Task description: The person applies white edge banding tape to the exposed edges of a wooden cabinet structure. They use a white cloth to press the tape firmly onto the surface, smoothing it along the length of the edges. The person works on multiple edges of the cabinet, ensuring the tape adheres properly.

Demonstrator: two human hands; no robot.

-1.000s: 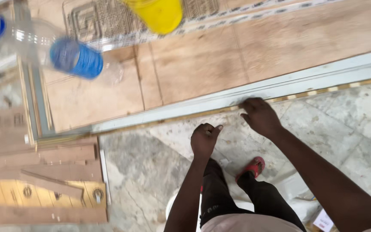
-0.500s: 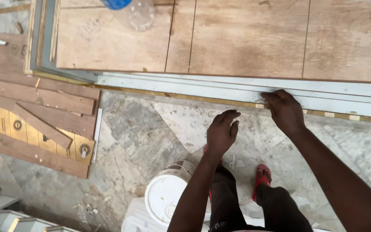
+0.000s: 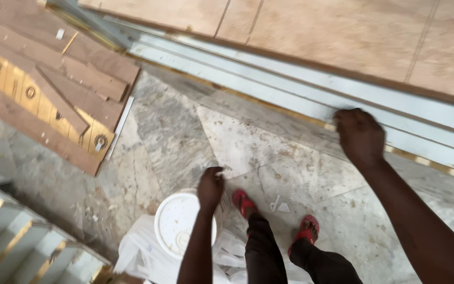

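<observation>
My right hand (image 3: pixel 360 135) rests with curled fingers on the edge of a long pale blue moulded strip (image 3: pixel 269 79) that borders a brown plywood panel (image 3: pixel 342 31). My left hand (image 3: pixel 210 186) hangs lower, fingers closed around something small and pale; what it is I cannot tell. It hovers just above a white plastic bucket (image 3: pixel 177 223) standing on the marble floor (image 3: pixel 174 137). My feet in red sandals (image 3: pixel 307 230) stand to the right of the bucket.
Brown wooden boards and a yellow ornamented piece (image 3: pixel 43 94) lie stacked at the left. White moulded frames with gold trim (image 3: pixel 22 247) sit at the bottom left. Crumpled white plastic sheeting (image 3: pixel 132 252) lies under the bucket.
The view has tilted and dropped closer to the floor. My left hand has come down from near the strip to over the white bucket. My right hand stays on the strip's edge.
</observation>
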